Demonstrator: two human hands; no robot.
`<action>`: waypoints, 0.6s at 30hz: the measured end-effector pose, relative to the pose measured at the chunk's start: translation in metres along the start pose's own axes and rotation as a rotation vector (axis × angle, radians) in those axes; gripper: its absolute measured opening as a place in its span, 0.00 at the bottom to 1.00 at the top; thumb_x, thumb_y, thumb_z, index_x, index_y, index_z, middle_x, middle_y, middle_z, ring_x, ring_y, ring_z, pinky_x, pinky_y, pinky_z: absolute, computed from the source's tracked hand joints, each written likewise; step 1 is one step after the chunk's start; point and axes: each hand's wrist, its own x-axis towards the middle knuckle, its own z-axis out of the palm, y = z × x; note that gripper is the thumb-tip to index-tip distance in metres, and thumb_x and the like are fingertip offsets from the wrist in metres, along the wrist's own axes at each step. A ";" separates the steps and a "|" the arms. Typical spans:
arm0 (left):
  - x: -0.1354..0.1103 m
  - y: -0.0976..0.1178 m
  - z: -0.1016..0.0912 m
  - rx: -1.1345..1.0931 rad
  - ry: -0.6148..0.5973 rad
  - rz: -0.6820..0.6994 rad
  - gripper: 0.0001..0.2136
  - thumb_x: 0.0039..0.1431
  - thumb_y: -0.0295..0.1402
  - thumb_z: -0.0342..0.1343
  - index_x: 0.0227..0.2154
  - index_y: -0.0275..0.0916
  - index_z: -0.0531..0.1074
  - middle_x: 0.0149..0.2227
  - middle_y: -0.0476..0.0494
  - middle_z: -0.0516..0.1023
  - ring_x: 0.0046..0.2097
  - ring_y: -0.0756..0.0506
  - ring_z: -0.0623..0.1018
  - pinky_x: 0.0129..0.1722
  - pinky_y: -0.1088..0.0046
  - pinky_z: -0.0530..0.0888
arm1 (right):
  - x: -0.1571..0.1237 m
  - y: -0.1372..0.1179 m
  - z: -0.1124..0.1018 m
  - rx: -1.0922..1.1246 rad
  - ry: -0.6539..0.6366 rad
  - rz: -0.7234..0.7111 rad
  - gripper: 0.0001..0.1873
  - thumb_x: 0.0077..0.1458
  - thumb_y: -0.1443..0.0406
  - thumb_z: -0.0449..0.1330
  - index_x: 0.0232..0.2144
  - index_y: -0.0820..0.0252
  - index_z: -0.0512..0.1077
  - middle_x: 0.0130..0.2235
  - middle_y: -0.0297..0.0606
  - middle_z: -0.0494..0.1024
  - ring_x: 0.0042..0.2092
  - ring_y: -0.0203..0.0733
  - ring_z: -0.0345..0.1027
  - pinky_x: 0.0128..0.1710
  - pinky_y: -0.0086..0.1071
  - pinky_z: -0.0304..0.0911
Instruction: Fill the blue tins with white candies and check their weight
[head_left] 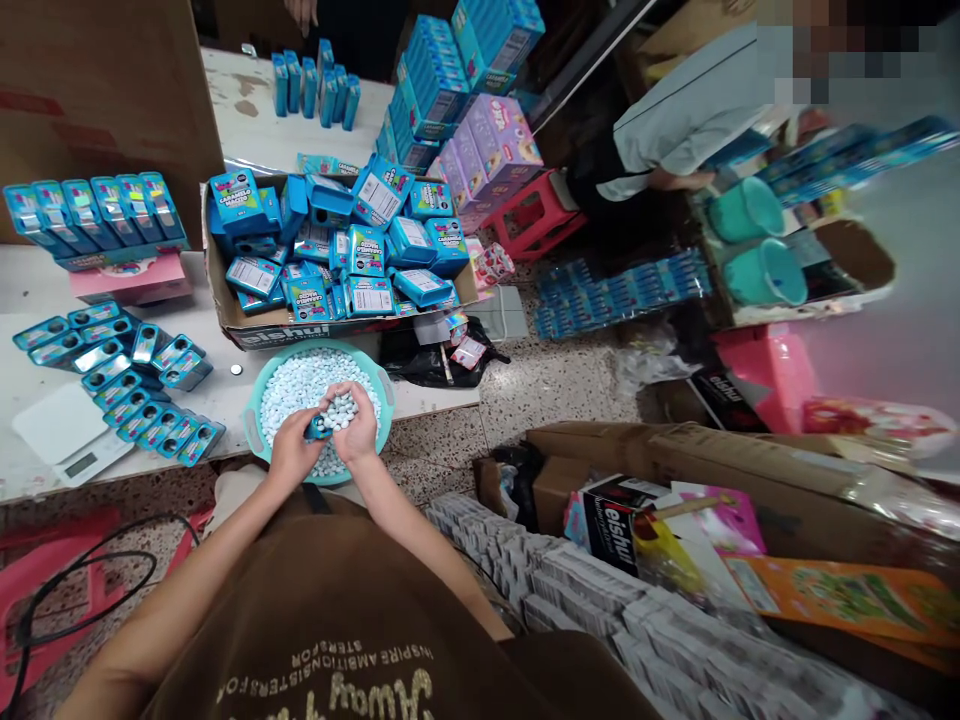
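My left hand (291,448) is closed round a small blue tin (317,430) over a teal basin (253,432) full of white candies (300,385). My right hand (352,425) is cupped, fingers curled, holding a heap of the white candies right against the tin. Both hands hover above the near part of the basin, which rests on the white table's front edge.
A cardboard box (315,332) of blue tins stands behind the basin. Open tins (127,375) lie in rows at the left beside a white scale (71,432). Stacked blue packs (97,215) stand farther left. Another person (690,110) sits at the upper right. Boxes and grey stacks fill the floor at right.
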 end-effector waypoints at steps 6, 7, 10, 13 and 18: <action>0.000 0.001 0.003 -0.022 0.012 -0.016 0.19 0.45 0.29 0.57 0.44 0.40 0.72 0.45 0.42 0.77 0.47 0.41 0.75 0.49 0.64 0.71 | -0.003 0.002 -0.001 -0.037 0.009 -0.053 0.13 0.50 0.58 0.53 0.18 0.58 0.63 0.23 0.32 0.68 0.29 0.35 0.64 0.34 0.31 0.61; -0.001 0.002 0.003 -0.023 0.013 -0.019 0.19 0.45 0.29 0.57 0.44 0.40 0.72 0.45 0.42 0.77 0.47 0.41 0.75 0.48 0.64 0.71 | -0.004 0.002 -0.001 -0.028 0.004 -0.056 0.14 0.50 0.58 0.53 0.18 0.58 0.63 0.23 0.32 0.68 0.29 0.35 0.64 0.33 0.31 0.61; -0.001 0.003 0.002 -0.003 0.023 -0.008 0.19 0.45 0.29 0.57 0.44 0.40 0.72 0.44 0.43 0.77 0.47 0.41 0.75 0.48 0.64 0.71 | -0.005 0.002 0.000 0.005 -0.011 -0.072 0.14 0.51 0.59 0.53 0.18 0.58 0.64 0.23 0.32 0.68 0.28 0.36 0.64 0.33 0.32 0.61; 0.000 0.004 0.000 0.013 0.036 0.006 0.19 0.46 0.29 0.57 0.45 0.40 0.72 0.45 0.43 0.77 0.47 0.42 0.75 0.49 0.64 0.71 | -0.005 0.001 0.000 -0.004 -0.007 -0.084 0.15 0.52 0.58 0.53 0.18 0.58 0.64 0.22 0.32 0.68 0.28 0.36 0.63 0.34 0.33 0.61; 0.000 0.004 0.001 -0.017 0.043 0.010 0.19 0.46 0.29 0.57 0.44 0.40 0.72 0.45 0.43 0.77 0.47 0.42 0.75 0.49 0.65 0.71 | -0.006 0.002 0.000 -0.069 -0.021 -0.121 0.13 0.51 0.59 0.54 0.19 0.58 0.65 0.25 0.33 0.68 0.29 0.36 0.62 0.34 0.32 0.60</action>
